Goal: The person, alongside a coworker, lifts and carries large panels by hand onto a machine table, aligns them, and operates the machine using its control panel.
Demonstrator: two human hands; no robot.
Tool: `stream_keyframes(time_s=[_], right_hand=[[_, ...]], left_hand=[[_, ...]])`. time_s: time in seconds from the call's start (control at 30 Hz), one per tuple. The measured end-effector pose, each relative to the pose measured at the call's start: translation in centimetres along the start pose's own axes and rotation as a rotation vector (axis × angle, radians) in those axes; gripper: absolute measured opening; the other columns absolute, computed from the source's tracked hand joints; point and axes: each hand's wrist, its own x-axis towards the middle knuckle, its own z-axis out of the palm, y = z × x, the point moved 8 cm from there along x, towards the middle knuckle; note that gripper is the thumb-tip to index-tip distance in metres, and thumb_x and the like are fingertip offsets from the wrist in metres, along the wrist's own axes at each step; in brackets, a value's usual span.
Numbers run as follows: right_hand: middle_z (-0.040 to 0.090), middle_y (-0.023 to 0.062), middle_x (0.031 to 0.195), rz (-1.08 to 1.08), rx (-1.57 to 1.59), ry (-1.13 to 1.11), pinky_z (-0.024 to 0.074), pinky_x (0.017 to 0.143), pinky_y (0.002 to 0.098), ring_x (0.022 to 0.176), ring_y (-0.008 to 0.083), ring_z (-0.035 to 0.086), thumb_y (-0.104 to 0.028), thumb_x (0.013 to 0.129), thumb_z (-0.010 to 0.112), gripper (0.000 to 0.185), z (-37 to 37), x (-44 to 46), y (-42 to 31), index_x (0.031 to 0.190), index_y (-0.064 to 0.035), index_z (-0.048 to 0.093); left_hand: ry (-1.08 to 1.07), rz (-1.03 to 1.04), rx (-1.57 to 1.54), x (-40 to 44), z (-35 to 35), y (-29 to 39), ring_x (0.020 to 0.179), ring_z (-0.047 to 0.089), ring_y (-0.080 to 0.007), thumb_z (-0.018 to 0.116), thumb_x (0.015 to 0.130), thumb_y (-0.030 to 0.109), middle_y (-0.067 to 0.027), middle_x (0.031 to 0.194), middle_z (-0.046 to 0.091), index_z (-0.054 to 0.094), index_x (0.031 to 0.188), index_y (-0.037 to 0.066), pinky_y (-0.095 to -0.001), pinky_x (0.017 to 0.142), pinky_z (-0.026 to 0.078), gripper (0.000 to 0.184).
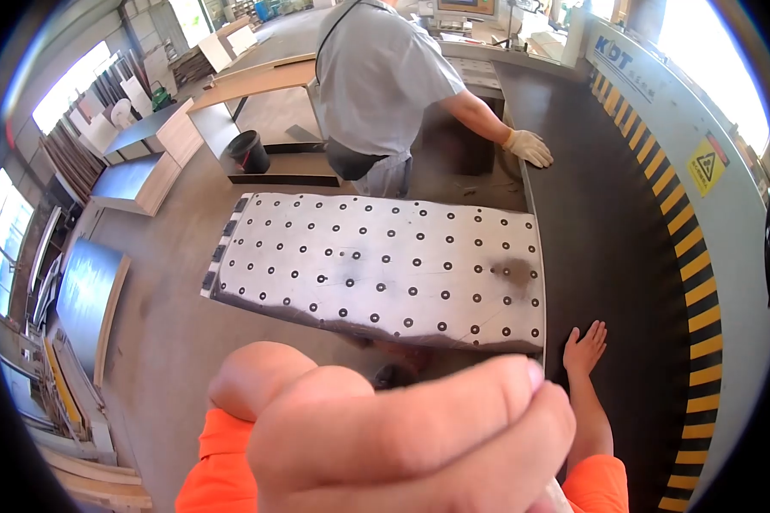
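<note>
Close to the camera, my left hand (419, 432) is raised with its fingers curled and pressed together; whatever it may hold is hidden. My right hand (585, 347) lies flat, fingers outstretched, on the dark panel (590, 248) along the right side. Left of that panel is a white perforated table (376, 265) dotted with dark round ports, with smudges on its top. Beyond it, a co-worker in a grey shirt (381, 81) rests a gloved hand (529, 148) on the panel's far left edge.
A machine beam marked KDT (659, 111), with black-and-yellow stripes and a warning label (707, 165), runs along the right. A wooden frame (257, 85) with a black bucket (248, 152) stands far left. Stacked boards (90, 291) line the left side.
</note>
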Motion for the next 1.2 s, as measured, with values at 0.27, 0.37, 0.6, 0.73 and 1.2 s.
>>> stream_keyframes(time_s=[0.27, 0.37, 0.6, 0.73, 1.2], right_hand=[[0.022, 0.0152, 0.162, 0.037, 0.022, -0.051, 0.0155, 0.122, 0.0462, 0.150, 0.0292, 0.019, -0.036, 0.099, 0.048, 0.068, -1.4, -0.5, -0.6, 0.153, -0.0002, 0.027], [0.024, 0.0157, 0.161, 0.027, 0.024, -0.035, 0.0164, 0.121, 0.0473, 0.150, 0.0298, 0.020, -0.036, 0.098, 0.049, 0.068, -0.8, -0.3, -0.2, 0.153, -0.0002, 0.028], [0.021, 0.0150, 0.162, 0.044, 0.044, -0.065, 0.0145, 0.122, 0.0455, 0.151, 0.0285, 0.017, -0.036, 0.099, 0.048, 0.068, -1.4, -0.7, -0.5, 0.153, -0.0002, 0.026], [0.021, 0.0148, 0.162, 0.045, 0.057, -0.056, 0.0142, 0.122, 0.0454, 0.151, 0.0284, 0.017, -0.035, 0.099, 0.048, 0.068, -1.3, -0.5, -0.4, 0.153, -0.0002, 0.026], [0.021, 0.0147, 0.162, 0.039, 0.017, -0.046, 0.0152, 0.122, 0.0465, 0.150, 0.0298, 0.019, -0.035, 0.099, 0.047, 0.067, -0.5, -0.3, 0.0, 0.153, -0.0006, 0.027]], left_hand=[[-0.214, 0.395, 0.013, -1.1, 2.4, -2.5, 0.059, 0.062, -0.0239, 0.067, 0.070, 0.009, -0.0125, 0.079, 0.061, 0.060, 0.075, 0.003, -0.0373, 0.057, 0.057, 0.011], [-0.273, 0.340, 0.025, -1.7, 2.9, -2.7, 0.060, 0.064, -0.0234, 0.068, 0.070, 0.009, -0.0116, 0.079, 0.061, 0.062, 0.076, 0.002, -0.0358, 0.059, 0.056, 0.011], [-0.388, 0.390, 0.026, -2.7, 1.9, -2.8, 0.070, 0.067, -0.0234, 0.065, 0.095, 0.037, -0.0083, 0.080, 0.059, 0.058, 0.072, 0.003, -0.0336, 0.064, 0.056, 0.042], [-0.295, 0.391, -0.103, -2.6, 1.0, -3.0, 0.077, 0.067, -0.0276, 0.072, 0.090, 0.017, -0.0100, 0.091, 0.058, 0.056, 0.086, 0.005, -0.0360, 0.065, 0.059, 0.020], [-0.266, 0.467, -1.013, 1.2, -0.8, 0.3, 0.081, 0.060, -0.0234, 0.064, 0.094, 0.019, -0.0042, 0.082, 0.065, 0.072, 0.097, 0.010, -0.0305, 0.063, 0.052, 0.013]])
